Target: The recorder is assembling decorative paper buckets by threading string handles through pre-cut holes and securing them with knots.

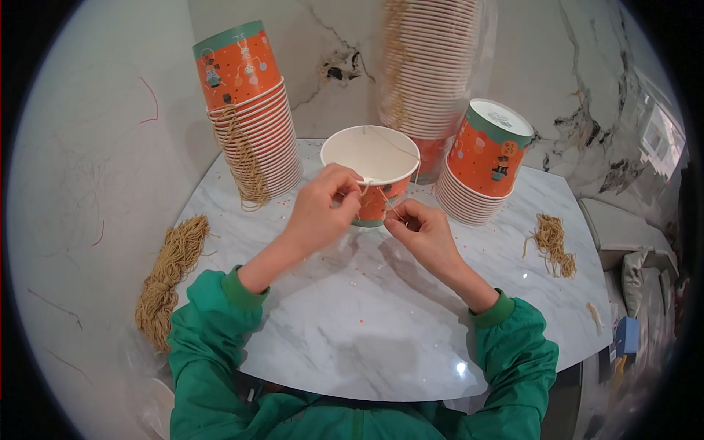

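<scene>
At the near side of the open bucket (361, 152), string (389, 200) is pinched by the left hand (324, 205) and right hand (425, 233); its rim (400, 179) could be torn by hard pulling.

A: where's room to reach through?
B: front of the marble table (330, 315); past the paper bucket (372, 158) it's tight tho; left stack (262, 139), right stack (480, 165), tall bagged stack (433, 70) at the back

Bucket (370, 213) on far half of table (315, 345), my fingers (412, 211) at its near side. Left stack (273, 139) with yarn strands (242, 158) draped down it; right stack (480, 167); rear stack (440, 66) behind bucket. Yarn bundle (169, 279) left; yarn clump (554, 246) right, yarn scrap (594, 317) nearer me.
</scene>
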### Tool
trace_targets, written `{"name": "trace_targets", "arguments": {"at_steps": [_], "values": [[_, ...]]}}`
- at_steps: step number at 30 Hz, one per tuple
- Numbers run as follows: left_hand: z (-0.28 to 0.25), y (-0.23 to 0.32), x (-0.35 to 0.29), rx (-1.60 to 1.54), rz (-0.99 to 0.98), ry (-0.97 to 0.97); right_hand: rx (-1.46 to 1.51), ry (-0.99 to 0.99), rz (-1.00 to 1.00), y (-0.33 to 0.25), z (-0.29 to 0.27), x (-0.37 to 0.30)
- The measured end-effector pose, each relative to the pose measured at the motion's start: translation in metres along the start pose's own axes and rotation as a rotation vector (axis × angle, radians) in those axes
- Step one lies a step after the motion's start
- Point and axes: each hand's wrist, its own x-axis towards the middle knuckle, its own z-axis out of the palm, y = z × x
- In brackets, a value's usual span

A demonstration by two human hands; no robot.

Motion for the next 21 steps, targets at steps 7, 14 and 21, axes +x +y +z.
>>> {"name": "trace_targets", "arguments": {"at_steps": [7, 14, 21], "values": [[-0.017, -0.035, 0.012, -0.234, -0.079, 0.016, -0.227, 0.071, -0.086, 0.002, -0.002, 0.001], [0.001, -0.003, -0.008, 0.000, 0.024, 0.290, -0.055, 0.068, -0.136, 0.002, 0.012, 0.007], [-0.003, -0.008, -0.020, -0.117, -0.140, 0.178, 0.253, -0.021, 0.047, -0.003, 0.038, 0.019]]}}
